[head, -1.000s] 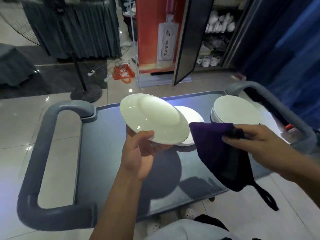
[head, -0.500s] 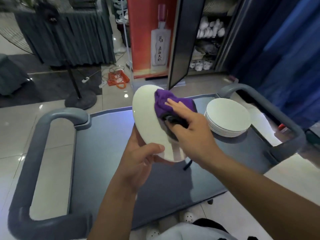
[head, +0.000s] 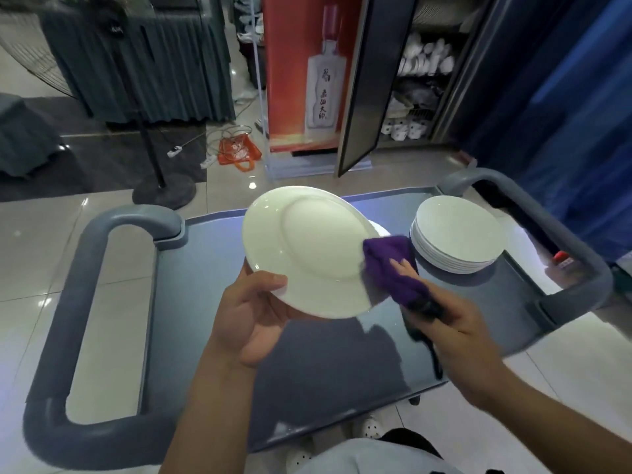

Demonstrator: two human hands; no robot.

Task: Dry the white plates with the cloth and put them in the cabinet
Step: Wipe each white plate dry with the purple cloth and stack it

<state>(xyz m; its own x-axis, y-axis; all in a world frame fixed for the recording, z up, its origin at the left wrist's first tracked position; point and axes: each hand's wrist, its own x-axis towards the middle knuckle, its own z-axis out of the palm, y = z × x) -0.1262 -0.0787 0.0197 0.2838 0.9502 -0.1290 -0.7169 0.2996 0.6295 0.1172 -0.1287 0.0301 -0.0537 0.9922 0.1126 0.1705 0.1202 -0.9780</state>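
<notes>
My left hand [head: 253, 316] grips the near rim of a white plate [head: 307, 248], which is held tilted above the grey cart [head: 205, 302] with its underside towards me. My right hand [head: 444, 323] holds a purple cloth [head: 393, 268] bunched against the plate's right edge. A stack of several white plates [head: 458, 234] stands on the cart's right side. Another white plate [head: 379, 230] peeks out from behind the held one. The cabinet [head: 420, 80] stands beyond the cart with its dark door [head: 362, 97] swung open, and white crockery fills its shelves.
Thick grey handles [head: 85, 302] loop round both ends of the cart. On the floor beyond lie an orange bag [head: 239, 153], cables and a round stand base [head: 164, 191]. A red bottle poster [head: 307, 73] stands left of the cabinet. A blue curtain [head: 564, 97] hangs at right.
The plate has turned from edge-on to underside facing me. My right hand has slid the cloth from the plate's upper face down to its right edge.
</notes>
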